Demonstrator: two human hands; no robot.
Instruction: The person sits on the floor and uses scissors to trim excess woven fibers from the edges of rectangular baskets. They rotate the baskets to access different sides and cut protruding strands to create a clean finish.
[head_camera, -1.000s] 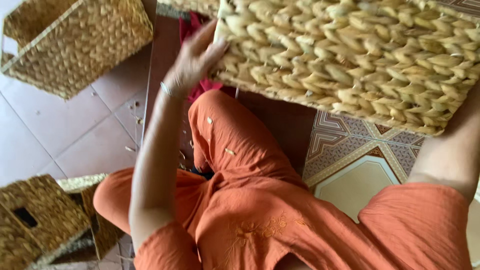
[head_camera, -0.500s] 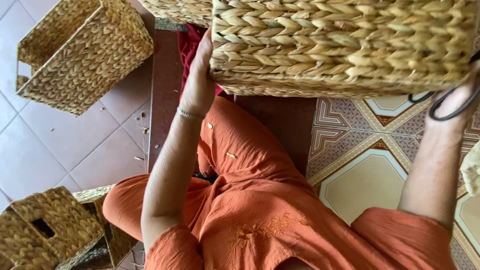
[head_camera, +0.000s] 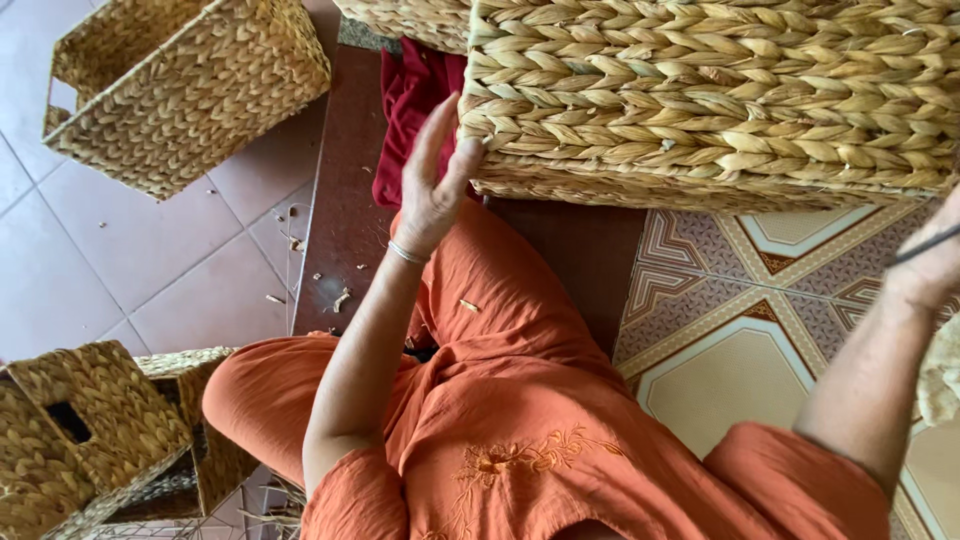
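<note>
Your left hand (head_camera: 432, 190) is spread flat, fingers wide and holding nothing, its palm edge and thumb against the near corner of the big woven basket (head_camera: 720, 95). The basket lies on its side just beyond that hand and runs off to its right, resting above your knee on the brown mat (head_camera: 345, 215).

Your right hand (head_camera: 930, 262) is at the far edge of the view, below the basket's other end. A thin dark strand crosses it, but I cannot tell whether the fingers are closed on it or loose.

To steady the basket well, press with the whole left palm against the braided wall, not just the thumb, since the weave gives under a point. Keep the push level so the corner does not roll toward the red cloth (head_camera: 410, 110) lying just beyond your left fingers.

Off to the left of that hand sits a smaller open basket (head_camera: 190, 90) on the tiled floor (head_camera: 120, 260). More small baskets (head_camera: 100, 430) are stacked beside your elbow.
</note>
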